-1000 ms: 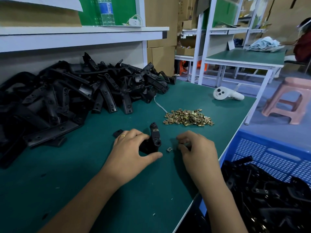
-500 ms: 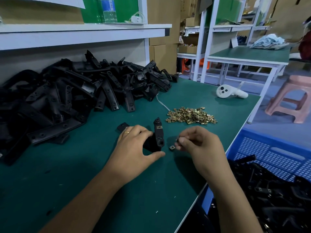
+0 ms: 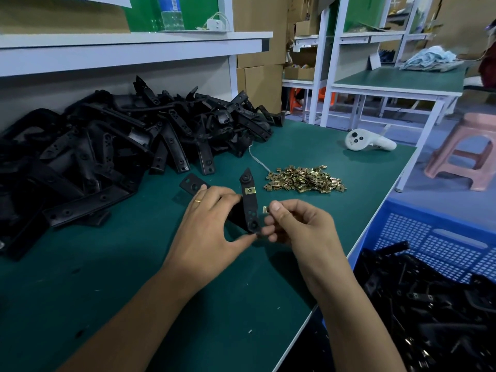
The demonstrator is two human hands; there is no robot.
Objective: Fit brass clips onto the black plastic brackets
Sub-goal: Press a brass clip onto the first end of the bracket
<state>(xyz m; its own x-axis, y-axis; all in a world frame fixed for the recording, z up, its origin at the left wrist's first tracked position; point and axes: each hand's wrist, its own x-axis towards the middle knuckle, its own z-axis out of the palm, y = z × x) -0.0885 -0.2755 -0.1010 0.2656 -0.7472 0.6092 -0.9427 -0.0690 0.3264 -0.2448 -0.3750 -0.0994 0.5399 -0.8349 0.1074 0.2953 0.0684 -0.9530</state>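
Fingers (image 3: 275, 206) pinch one clip (image 3: 266, 209); one bracket (image 3: 249, 204) held.

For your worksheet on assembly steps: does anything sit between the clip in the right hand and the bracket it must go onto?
Nothing visible does. The right hand pinches the brass clip just beside the bracket gripped by the left hand; only open air separates them.

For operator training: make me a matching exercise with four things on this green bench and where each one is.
Things
1. Heap of loose brass clips
2. White handheld controller
3. Curved black plastic bracket with one brass clip fitted
4. Single brass clip

Places
A. Pinched in the right hand
B. Gripped by the left hand
C. Far right on the bench
D. Mid-bench beyond both hands

Pairs: 1-D, 2-C, 3-B, 4-A
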